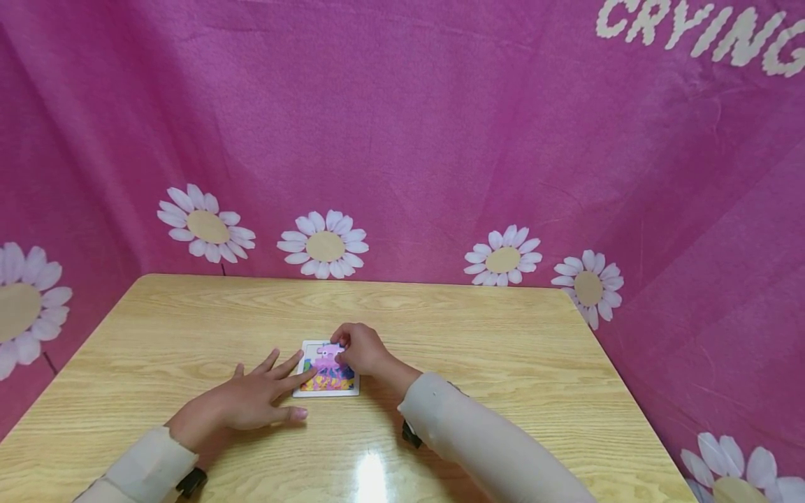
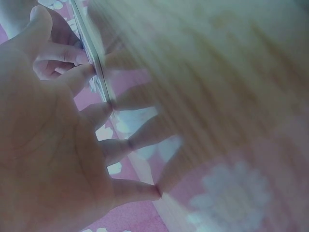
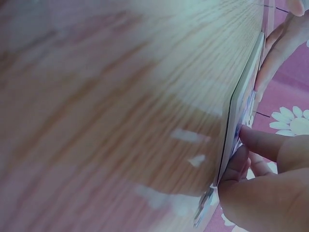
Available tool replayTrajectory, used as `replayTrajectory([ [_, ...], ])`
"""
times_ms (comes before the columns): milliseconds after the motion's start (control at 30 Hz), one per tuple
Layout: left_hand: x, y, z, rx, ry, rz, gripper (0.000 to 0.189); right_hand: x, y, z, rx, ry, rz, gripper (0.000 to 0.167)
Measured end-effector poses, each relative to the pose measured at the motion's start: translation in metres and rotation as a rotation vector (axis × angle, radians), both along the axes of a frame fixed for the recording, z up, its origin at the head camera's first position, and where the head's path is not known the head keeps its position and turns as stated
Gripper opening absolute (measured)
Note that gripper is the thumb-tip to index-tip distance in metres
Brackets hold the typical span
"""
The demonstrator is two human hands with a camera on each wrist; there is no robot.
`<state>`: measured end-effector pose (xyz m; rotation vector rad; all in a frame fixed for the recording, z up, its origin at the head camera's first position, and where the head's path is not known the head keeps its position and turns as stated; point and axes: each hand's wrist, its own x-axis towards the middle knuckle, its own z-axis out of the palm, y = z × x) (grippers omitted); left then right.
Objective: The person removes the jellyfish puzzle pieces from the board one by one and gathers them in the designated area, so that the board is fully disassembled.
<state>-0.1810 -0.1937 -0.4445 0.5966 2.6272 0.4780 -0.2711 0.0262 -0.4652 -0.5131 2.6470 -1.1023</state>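
A small jigsaw puzzle in a white frame (image 1: 327,393) lies on the wooden table. Its picture shows a pink figure above blue and yellow, and a pale patch shows at the upper left inside the frame. My left hand (image 1: 254,399) spreads its fingers at the puzzle's left side, with fingertips on the frame and picture. At the upper right, my right hand (image 1: 365,349) curls its fingers and thumb at a pink puzzle piece (image 1: 331,350), seemingly pinching it. In the right wrist view, the thumb (image 3: 260,140) touches the picture; the curled fingers partly hide the piece.
A thin flat piece (image 3: 203,208) shows past the frame's edge in the right wrist view. Behind the table (image 1: 472,328) hangs a pink cloth (image 1: 402,140) with white daisies and lettering. Light glares on the table's near part.
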Motion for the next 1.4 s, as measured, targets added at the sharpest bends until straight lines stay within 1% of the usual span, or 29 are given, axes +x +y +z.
replayTrajectory([
  [233,0.0002,0.0005,0.0,0.002,-0.004,0.003,0.08,0.0002,0.0002,0.0004,-0.007,0.002,-0.01,0.023],
  [400,-0.0004,0.0003,-0.0023,-0.007,0.003,0.002,0.08,0.0002,0.0001,0.0007,-0.076,-0.055,-0.035,0.025],
  [533,-0.0008,0.0,-0.0037,-0.005,0.007,0.0,0.08,-0.0012,0.0005,-0.0007,-0.102,-0.082,-0.053,0.025],
  [900,0.0002,-0.0003,-0.0044,0.004,0.007,-0.004,0.08,-0.0003,0.0022,-0.002,-0.127,-0.068,-0.056,0.018],
  [1133,0.0002,-0.0005,-0.0049,0.007,0.006,-0.001,0.08,-0.001,0.0017,-0.002,-0.128,-0.053,-0.064,0.018],
  [1400,-0.0008,-0.0008,-0.0038,0.006,0.007,-0.005,0.079,-0.0013,0.0014,-0.0001,-0.139,-0.061,-0.081,0.014],
])
